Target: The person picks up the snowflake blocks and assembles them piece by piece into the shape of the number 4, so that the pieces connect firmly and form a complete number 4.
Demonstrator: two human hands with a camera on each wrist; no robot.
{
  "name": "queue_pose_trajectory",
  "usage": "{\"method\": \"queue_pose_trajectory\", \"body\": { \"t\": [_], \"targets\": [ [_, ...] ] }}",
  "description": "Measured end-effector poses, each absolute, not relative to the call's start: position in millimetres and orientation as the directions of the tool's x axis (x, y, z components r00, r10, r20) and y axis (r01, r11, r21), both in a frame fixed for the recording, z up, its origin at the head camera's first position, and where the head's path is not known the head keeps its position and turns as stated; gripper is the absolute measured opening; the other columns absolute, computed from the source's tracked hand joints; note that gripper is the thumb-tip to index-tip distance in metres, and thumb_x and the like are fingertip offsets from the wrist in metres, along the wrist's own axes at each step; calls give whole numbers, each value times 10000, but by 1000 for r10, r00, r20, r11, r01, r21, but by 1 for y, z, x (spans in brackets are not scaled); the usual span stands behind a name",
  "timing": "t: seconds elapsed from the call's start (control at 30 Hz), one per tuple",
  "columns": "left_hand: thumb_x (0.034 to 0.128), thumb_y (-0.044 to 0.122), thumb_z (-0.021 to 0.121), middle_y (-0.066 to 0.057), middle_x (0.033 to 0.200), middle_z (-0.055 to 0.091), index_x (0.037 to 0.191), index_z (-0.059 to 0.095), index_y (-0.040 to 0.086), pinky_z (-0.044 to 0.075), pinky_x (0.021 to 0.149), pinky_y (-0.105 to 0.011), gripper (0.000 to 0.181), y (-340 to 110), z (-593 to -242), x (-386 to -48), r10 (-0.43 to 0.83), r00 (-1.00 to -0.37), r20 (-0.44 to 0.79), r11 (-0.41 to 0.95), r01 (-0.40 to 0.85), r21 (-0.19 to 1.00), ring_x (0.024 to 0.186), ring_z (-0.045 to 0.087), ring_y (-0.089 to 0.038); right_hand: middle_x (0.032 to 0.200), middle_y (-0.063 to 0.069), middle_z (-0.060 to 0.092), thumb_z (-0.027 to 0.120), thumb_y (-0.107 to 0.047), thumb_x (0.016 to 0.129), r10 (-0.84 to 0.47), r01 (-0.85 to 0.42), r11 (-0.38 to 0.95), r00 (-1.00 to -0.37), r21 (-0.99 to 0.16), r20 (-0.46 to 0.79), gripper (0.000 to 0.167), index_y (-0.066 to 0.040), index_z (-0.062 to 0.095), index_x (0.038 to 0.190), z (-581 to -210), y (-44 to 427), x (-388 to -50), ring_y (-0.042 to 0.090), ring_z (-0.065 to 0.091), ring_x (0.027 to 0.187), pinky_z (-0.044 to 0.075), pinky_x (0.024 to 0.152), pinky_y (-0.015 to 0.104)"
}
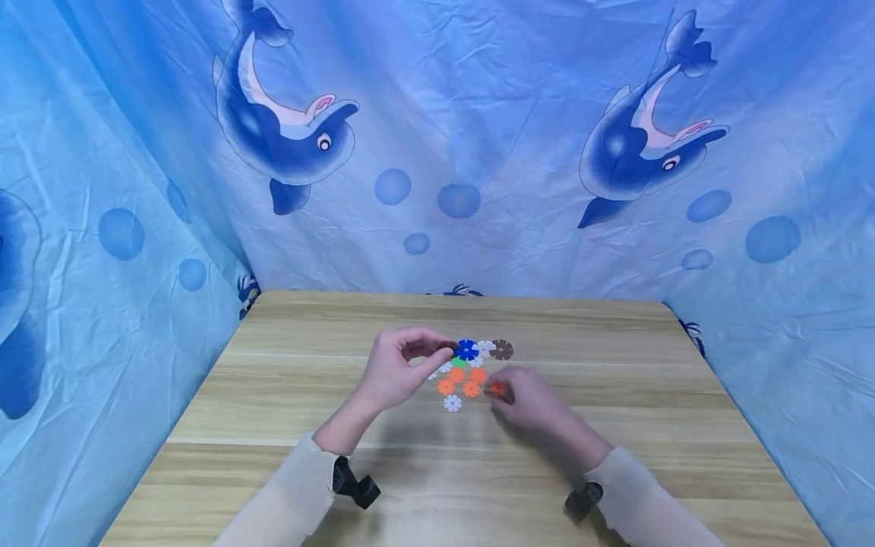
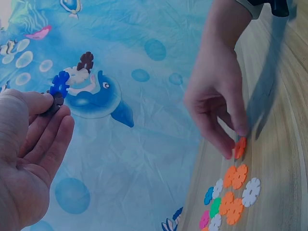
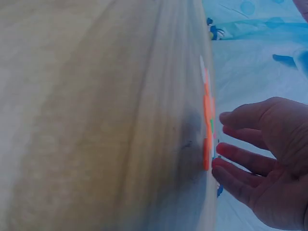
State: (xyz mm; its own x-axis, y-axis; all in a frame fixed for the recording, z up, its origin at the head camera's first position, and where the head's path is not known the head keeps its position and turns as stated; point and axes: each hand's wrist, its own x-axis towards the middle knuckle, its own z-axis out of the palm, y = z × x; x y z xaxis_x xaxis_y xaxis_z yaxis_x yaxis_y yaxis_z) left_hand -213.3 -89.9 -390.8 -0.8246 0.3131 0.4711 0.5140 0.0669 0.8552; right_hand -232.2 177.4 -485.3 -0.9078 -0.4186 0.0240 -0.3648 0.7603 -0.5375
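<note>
Pinching chain (image 2: 60, 83) w/ L hand (image 1: 398, 368). Prob. fetching orange disc (image 2: 241, 147) w/ half-curled R hand (image 1: 529, 398), unclear if gripped; needs pinch.

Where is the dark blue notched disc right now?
In the head view, the dark blue disc is held up just right of the left hand, linked between the brown disc that hand pinches and a white disc.

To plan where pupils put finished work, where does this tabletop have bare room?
The tabletop is bare between the left hand and the left edge, between the right hand and the right edge, and in front between the sleeves. It is crowded between the hands: orange pieces and white pieces lie close together, and the left hand holds linked pieces raised.
</note>
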Motion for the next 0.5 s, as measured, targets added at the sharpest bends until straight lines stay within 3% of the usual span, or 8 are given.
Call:
{"method": "queue_pose_trajectory", "body": {
  "t": [0.37, 0.5],
  "targets": [
    [944, 46, 794, -143, 1010, 818, 1028, 810, 42, 669, 826, -296, 85, -90, -392, -211, 325, -823, 466, 86, 516, 852, 870, 792, -131, 1274, 95, 750, 800, -48, 902, -384, -354, 815, -923, -458, 30, 290, -139, 809, 1177, -498, 176, -230, 333, 649, 1282, 564, 1095, 541],
    [943, 42, 795, -143, 1011, 818, 1033, 811, 41, 668, 822, -291, 92, -90, -393, -211, 329, -821, 466, 91, 519, 850, 865, 792, -128, 1232, 101, 766, 796, -10, 893, -382, -365, 822, -923, -437, 51, 276, -129, 821, 1141, -499, 177, -230, 326, 672, 1222, 583, 1068, 515]
  ]
}}
